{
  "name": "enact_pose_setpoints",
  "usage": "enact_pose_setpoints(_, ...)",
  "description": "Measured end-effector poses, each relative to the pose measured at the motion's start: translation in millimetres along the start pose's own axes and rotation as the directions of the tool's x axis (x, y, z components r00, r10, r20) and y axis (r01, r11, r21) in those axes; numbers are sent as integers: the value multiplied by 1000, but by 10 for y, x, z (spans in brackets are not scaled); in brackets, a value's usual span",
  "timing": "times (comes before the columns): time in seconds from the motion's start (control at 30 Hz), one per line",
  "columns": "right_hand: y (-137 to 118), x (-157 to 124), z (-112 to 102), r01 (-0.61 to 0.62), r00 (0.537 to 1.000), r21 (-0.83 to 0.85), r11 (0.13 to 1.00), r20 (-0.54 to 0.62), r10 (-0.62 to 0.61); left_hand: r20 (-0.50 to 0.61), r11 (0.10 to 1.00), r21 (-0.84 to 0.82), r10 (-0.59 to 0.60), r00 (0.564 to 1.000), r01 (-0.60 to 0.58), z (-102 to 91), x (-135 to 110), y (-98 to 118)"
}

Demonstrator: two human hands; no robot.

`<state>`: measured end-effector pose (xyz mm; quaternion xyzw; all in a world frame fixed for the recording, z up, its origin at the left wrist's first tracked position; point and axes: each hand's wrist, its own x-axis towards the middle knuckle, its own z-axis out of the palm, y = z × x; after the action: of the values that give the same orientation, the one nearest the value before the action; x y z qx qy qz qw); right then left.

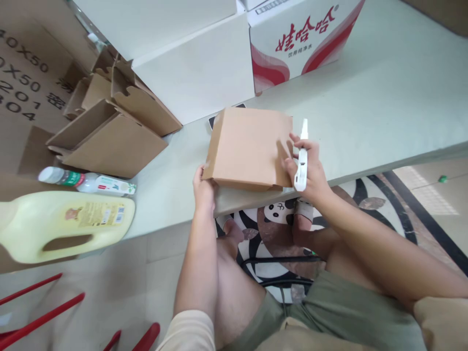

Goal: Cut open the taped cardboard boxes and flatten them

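Note:
A small brown cardboard box [246, 146] lies flat at the near edge of the pale green table [383, 112]. My left hand [204, 191] grips the box's near left corner, fingers curled under it. My right hand [305, 170] rests against the box's right side and is closed round a white pen-shaped tool [302, 161], whose tip points away from me. A dark flat object [213, 120] peeks out from behind the box.
Folded brown cartons [113, 126] are stacked at the left. A white box [190, 63] and a red-and-white printed carton [296, 44] stand at the back. A clear bottle [87, 181] lies on the table and a yellow jug [62, 224] sits at the near left.

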<state>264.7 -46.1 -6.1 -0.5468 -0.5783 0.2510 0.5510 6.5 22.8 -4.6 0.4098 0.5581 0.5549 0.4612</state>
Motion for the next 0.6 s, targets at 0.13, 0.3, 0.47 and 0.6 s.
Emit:
enact_pose_setpoints(0.13,158,27,-10,-131,989,85,988,-60,136,42,974,-210,-80,996,87,-49,77,-68)
enact_pose_setpoints(0.3,344,40,-61,-165,984,61,984,-61,168,176,975,-165,-116,977,146,-20,12,-174)
enact_pose_setpoints(0.47,475,95,-93,-148,985,186,971,-63,163,285,967,-112,-189,940,229,-24,-26,-148)
enact_pose_setpoints(0.6,395,126,-59,-115,993,282,952,28,112,247,936,-240,-198,949,257,-123,38,-19)
